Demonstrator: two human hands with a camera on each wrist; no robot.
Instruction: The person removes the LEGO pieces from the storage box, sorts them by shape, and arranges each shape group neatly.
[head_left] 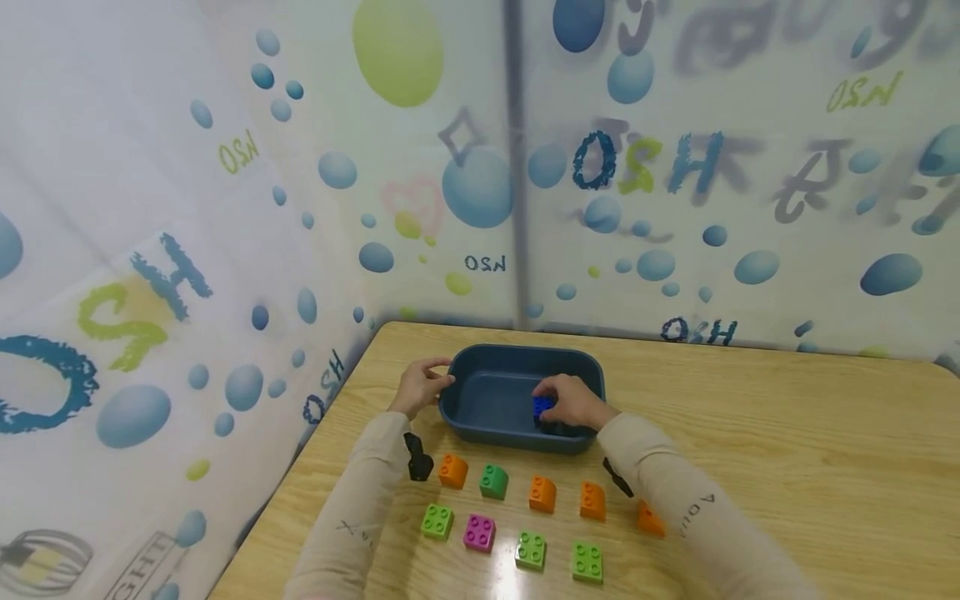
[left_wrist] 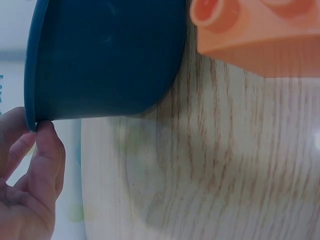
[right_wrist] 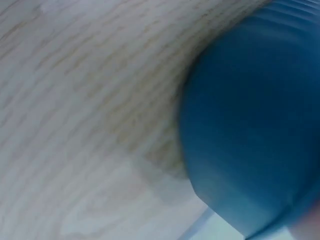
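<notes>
A dark blue oval bin [head_left: 517, 443] stands on the wooden table. At its left end my left hand [head_left: 418, 388] pinches the rim; the left wrist view shows the thumb and fingers [left_wrist: 46, 160] on either side of that edge. My right hand [head_left: 576, 403] reaches over the bin's right side and holds a blue toy brick [head_left: 540, 408] inside it, low near the floor. The fingers partly cover this brick. In the right wrist view the bin's outer wall [right_wrist: 250, 115] fills the right side, and only a blurred sliver of hand shows.
In front of the bin lie two rows of toy bricks: orange ones [head_left: 542, 495], a green one [head_left: 492, 482], several lime ones [head_left: 531, 551] and a magenta one [head_left: 479, 532]. My right sleeve partly covers another orange brick [head_left: 650, 520]. A patterned curtain [head_left: 645, 250] hangs behind the table.
</notes>
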